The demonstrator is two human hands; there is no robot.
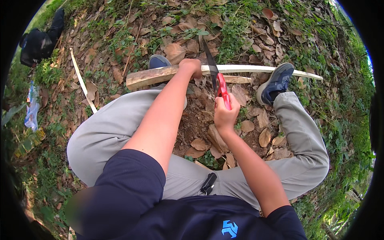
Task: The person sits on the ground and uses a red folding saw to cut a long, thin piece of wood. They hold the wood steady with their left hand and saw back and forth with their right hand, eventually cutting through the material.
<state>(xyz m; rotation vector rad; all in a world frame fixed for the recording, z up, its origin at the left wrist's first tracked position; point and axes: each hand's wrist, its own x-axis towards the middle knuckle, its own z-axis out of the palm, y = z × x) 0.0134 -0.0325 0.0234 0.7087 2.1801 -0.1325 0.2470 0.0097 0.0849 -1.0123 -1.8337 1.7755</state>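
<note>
My left hand [191, 68] is closed around wood at the right end of a thick, rough block [150, 77]. From beside that hand a long, pale, slightly curved wooden strip [248, 68] runs right, past my right shoe. In my right hand [227, 113] is a hand saw [221, 86] with a red handle, gripped with the fingers wrapped round it. Its dark blade points away from me and crosses the strip just right of my left hand. Whether the teeth bite into the wood cannot be seen. A shorter wood piece [238, 79] lies under the strip.
My blue shoes, left [159, 62] and right [276, 83], stand near the wood. Dry leaves [264, 137] and green plants cover the ground. Another pale strip [82, 80], a plastic bag [32, 106] and a dark bag-like object [36, 47] lie to the left.
</note>
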